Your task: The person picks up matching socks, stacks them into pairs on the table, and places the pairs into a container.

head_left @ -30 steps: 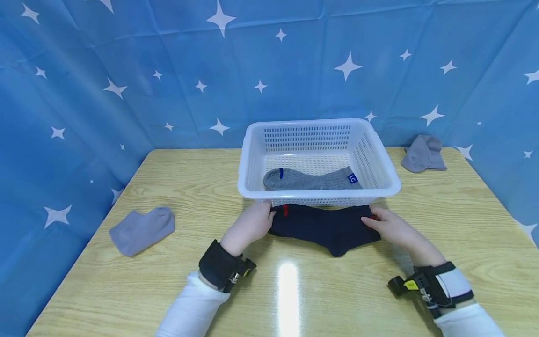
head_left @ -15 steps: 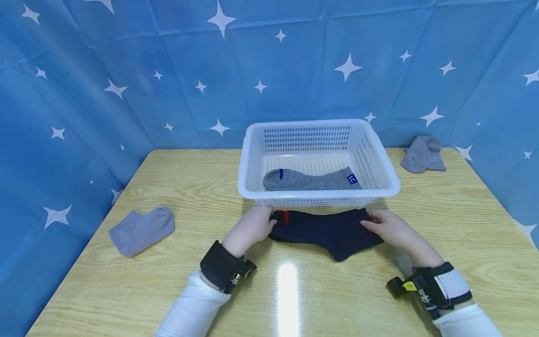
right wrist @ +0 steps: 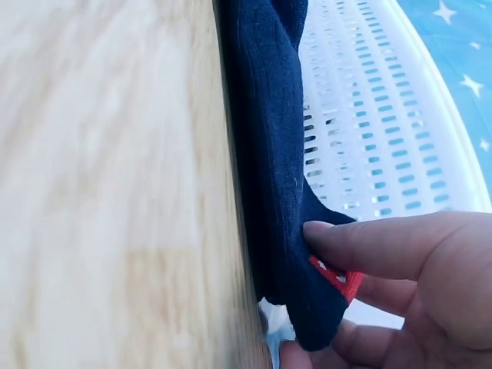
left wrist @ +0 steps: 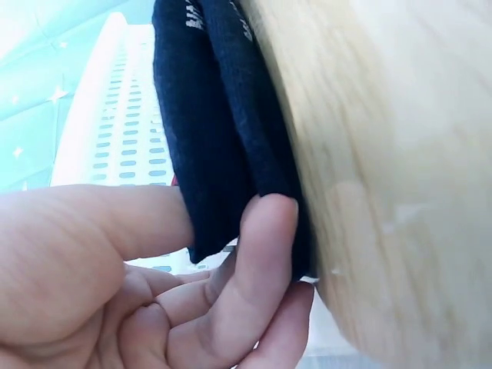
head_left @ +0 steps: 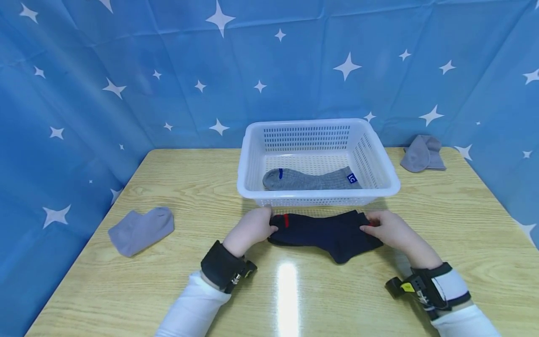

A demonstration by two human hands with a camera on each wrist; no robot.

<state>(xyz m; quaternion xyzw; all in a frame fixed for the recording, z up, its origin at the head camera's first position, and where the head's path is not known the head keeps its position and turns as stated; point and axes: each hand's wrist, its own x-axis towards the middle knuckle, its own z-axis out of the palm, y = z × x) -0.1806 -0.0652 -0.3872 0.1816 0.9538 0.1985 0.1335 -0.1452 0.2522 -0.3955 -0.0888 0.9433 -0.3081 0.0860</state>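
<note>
Since a second ago, the dark sock [head_left: 324, 234] has shifted toward the person, and a strip of tabletop now parts it from the basket [head_left: 318, 193]. It lies stretched sideways on the wooden table [head_left: 177, 285], just in front of that white basket, whose front wall hides the lower edge of a grey ribbed sock [head_left: 313, 179] inside. Well off to the left lies a lilac-grey sock [head_left: 143, 230]; at the far right, beside the basket, sits a folded grey cloth [head_left: 423, 154]. Behind everything hangs a blue star-printed backdrop [head_left: 252, 56].

From the left wrist, the dark sock shows as two layers bearing white lettering [left wrist: 194, 14], detail too small to make out from the head. That view also puts one fingertip against the inner layer; the thumb's tip is hidden. From the right wrist, a red tag [right wrist: 336, 278] with white marks shows beside the thumb, mostly covered in the head view.

Left hand [head_left: 251, 228] pinches the end near the red stripe [head_left: 287, 220], its fingers bent and nearly closed. Right hand [head_left: 387, 229] pinches the tagged end between thumb and bent fingers. Both forearms reach in from the near edge, angled inward, with black straps [head_left: 221, 266] round the wrists.
</note>
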